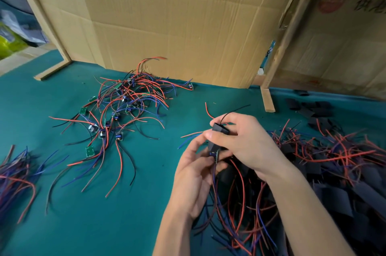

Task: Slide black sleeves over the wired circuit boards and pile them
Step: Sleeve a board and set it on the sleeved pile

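The black sleeve [219,136] sits between your two hands, above the green table [129,214], with the circuit board [215,154] only part-way in — its lower edge and blue component peek out of the sleeve's bottom, while a black wire and a red one already poke out of the top. So you are mid-slide on this one, not done with it.

Your right hand [246,143] curls over the sleeve, fingers and thumb pinching its upper part. Your left hand [194,174] is cupped below, fingers pinching the board's exposed end where the wires trail down; exactly which fingertips bear on it is hidden.

The next move, as I judge it, calls for holding the board steady by its lower end and drawing the sleeve down until the board is covered — watch that the loose wires do not bunch in the mouth.

To your right lies the pile of finished sleeved boards [313,172], with spare sleeves [311,109] beyond it. To your left wait the bare wired boards [123,107], in front of the cardboard wall [177,15].
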Tool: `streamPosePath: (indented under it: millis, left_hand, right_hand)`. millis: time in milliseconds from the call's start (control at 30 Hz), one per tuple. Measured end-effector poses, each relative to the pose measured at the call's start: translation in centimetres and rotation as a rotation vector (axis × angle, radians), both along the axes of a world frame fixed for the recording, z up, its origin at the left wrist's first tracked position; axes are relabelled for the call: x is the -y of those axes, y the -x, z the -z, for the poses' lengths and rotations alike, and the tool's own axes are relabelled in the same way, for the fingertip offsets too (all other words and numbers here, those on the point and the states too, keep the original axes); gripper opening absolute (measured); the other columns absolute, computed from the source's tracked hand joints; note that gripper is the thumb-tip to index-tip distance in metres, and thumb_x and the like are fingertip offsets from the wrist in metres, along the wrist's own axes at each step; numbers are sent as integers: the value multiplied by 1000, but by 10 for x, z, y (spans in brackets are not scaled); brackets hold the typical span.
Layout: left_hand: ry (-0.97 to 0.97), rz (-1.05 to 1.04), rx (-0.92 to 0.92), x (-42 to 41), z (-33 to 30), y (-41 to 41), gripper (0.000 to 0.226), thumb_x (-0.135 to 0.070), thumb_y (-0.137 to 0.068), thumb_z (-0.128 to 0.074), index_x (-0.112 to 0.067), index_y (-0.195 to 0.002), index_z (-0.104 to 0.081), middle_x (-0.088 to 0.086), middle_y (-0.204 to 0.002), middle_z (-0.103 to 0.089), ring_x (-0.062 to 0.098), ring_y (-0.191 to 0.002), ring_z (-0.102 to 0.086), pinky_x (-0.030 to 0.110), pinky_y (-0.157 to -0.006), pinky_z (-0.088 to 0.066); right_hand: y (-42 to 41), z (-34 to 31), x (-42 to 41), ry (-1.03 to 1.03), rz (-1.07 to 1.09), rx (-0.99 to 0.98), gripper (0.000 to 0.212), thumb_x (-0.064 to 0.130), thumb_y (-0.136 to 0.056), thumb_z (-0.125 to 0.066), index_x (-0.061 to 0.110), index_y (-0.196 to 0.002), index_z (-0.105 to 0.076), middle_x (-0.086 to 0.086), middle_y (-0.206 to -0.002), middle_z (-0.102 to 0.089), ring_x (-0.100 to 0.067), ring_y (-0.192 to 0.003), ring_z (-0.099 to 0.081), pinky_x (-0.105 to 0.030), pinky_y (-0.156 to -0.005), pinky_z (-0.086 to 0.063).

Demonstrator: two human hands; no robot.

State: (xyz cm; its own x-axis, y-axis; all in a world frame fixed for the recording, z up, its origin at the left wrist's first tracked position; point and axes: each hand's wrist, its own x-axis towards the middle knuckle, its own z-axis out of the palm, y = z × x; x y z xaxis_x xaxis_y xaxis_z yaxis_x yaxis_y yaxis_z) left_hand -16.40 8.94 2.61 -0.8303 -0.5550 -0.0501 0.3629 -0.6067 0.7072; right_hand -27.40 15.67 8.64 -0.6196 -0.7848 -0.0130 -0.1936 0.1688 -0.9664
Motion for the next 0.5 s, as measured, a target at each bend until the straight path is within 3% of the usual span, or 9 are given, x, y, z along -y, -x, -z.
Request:
streamPosePath:
  millis: [133,300,400,500]
  left_hand:
    - [39,36,-44,-1,-1,-1,63,20,-93,-34,-13,-146,-40,20,-134,-62,32,-101,-70,39,-91,-58]
    - [-39,79,-123,-2,-3,-3,73,25,-89,-30,-15,-150,-34,24,-141,-55,37,-130,-54,47,-108,-46]
    - [-93,49,-166,1,-3,-4,75,26,-88,-30,-17,-149,-37,23,-141,-55,36,-129,-56,45,-106,-46]
    - [-145,21,-220,4,-6,-6,78,27,-83,-35,-17,-147,-39,22,-142,-55,33,-119,-64,38,-93,-55]
  right_hand:
    - [5,-1,-4,-103,-40,-168,21,39,-83,-70,20,-92,-70,-8,-86,-76,-33,-81,-74,-59,-80,-59]
    - [9,-7,-9,-171,-64,-362,17,38,-88,-69,21,-89,-69,1,-80,-75,-20,-77,-71,-50,-79,-59]
    - [9,-8,-8,-184,-72,-413,12,32,-92,-69,21,-88,-71,2,-81,-75,-20,-78,-69,-49,-80,-57]
    - [7,-8,-7,-131,-74,-373,11,29,-92,-67,19,-90,-72,0,-86,-76,-24,-84,-71,-52,-84,-56]
